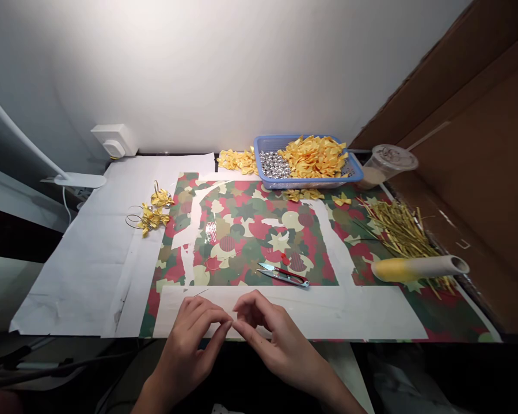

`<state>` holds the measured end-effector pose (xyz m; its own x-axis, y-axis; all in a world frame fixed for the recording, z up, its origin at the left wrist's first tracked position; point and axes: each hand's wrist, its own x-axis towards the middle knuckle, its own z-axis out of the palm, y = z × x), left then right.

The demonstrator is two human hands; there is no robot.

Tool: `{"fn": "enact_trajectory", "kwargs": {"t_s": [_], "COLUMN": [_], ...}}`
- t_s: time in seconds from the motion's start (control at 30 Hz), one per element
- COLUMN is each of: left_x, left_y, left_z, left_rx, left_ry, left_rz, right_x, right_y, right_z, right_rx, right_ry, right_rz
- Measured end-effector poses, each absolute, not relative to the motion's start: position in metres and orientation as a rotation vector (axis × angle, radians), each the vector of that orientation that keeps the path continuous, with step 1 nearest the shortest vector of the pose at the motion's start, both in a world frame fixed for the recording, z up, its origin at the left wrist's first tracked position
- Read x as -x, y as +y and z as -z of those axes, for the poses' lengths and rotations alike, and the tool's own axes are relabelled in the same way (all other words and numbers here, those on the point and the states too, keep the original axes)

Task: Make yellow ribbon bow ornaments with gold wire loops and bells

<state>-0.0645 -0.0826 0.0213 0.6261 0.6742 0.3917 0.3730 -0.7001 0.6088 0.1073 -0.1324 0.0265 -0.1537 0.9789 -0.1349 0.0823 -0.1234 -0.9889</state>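
I see the left hand [190,348] and right hand [280,339] half closed, their fingertips [229,325] meeting above the white paper [328,313] at near side; I cannot tell what they grasp. Red thread snips [282,275] lie just beyond.

Snips [282,275] on the mat [242,230], basket [308,185] behind them.
The basket held bows [313,156] and beads [274,164]; a cup [388,164] stood right of it, a tube [418,268] lay right of the snips, wired bows [152,217] left of the mat.

A fine wire [231,325], barely visible, runs taut — pinched between both hands' fingers [211,309].
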Motion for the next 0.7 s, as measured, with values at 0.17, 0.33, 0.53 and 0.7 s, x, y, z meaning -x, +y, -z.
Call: {"fn": "enact_trajectory", "kwargs": {"t_s": [0.17,0.33,0.53,0.7], "left_x": [0.067,0.068,0.068,0.069], "left_y": [-0.086,-0.090,-0.095,-0.100], "left_z": [-0.024,-0.024,-0.018,-0.013], "left_rx": [-2.317,-2.286,-2.225,-2.179], "left_ry": [0.803,0.831,0.832,0.803], "left_rz": [-0.799,-0.747,-0.691,-0.658], "right_x": [-0.107,-0.111,-0.111,-0.108], "right_y": [-0.133,-0.136,-0.142,-0.144], "right_z": [-0.024,-0.024,-0.017,-0.014], "right_rx": [1.312,1.333,1.270,1.211], "right_ry": [-1.280,-1.401,-1.480,-1.518], "right_rz": [-1.371,-1.188,-1.075,-0.960]}}
